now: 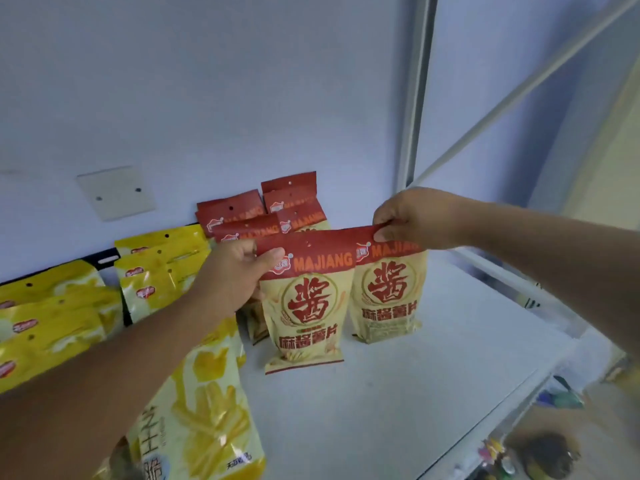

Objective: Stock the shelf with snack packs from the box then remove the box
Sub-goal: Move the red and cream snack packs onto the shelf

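Nearest to me, low at the left, a big yellow fries pack [201, 410] leans at the front of the white shelf [433, 393]. Behind it stand two Majiang packs, both with bottoms on the shelf. The left hand [235, 275] pinches the left pack [308, 313] at the top left corner of its red header, thumb in front and the other fingers curled behind. The right hand [408, 216] pinches the top edge of the right pack [388, 292], just beside the first, w/ thumb and forefinger.

These pouches look light, of soft, a bit slippery film, and I think the crisps inside are fragile. So the flat sealed header is the good place to hold, not the belly.

Farther back, more red Majiang packs [270, 213] lean on the wall, and rows of yellow packs [52, 323] at the far left. The box is not in view.
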Demonstrator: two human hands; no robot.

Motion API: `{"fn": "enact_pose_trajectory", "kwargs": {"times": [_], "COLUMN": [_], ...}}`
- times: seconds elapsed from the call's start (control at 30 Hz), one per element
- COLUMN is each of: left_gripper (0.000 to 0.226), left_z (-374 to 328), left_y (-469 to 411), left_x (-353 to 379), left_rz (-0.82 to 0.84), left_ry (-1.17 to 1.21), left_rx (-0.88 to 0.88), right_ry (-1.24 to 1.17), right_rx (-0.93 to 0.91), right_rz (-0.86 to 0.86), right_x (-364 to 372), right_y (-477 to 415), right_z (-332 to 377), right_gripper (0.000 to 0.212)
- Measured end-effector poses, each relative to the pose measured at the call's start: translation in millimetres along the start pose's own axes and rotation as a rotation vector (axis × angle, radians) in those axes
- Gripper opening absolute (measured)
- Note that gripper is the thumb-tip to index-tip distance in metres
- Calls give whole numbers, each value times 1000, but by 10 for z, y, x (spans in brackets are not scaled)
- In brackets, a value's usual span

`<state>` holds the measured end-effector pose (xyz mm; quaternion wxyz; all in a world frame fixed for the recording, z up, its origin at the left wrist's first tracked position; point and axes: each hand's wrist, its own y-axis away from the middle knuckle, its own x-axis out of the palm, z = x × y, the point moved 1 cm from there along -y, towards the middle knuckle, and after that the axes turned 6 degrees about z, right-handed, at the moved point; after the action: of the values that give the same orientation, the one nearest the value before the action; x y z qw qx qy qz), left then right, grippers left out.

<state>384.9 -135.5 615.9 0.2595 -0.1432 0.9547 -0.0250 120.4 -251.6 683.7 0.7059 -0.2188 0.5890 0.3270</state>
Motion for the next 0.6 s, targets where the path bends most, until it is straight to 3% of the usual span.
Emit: {"fn": "enact_pose_trajectory", "kwargs": {"times": [0.3,0.47,0.6], "left_gripper": [11,21,13], "left_z": [629,807,953], "left_y": [-634,-845,-879], "left_x": [-181,-250,-277], "left_rz": [-141,-204,-260], "left_ry": [22,-30,-36], "left_rx": [-171,-236,-277], "right_ry": [-5,104,69], "right_rx": [-108,-109,-93], "right_rz": [-89,-155,-159], "right_x": [391,548,731], "right_y": [-1231,-1803,-2068], "right_z": [-172,-310,-308], "right_gripper": [10,21,25]}}
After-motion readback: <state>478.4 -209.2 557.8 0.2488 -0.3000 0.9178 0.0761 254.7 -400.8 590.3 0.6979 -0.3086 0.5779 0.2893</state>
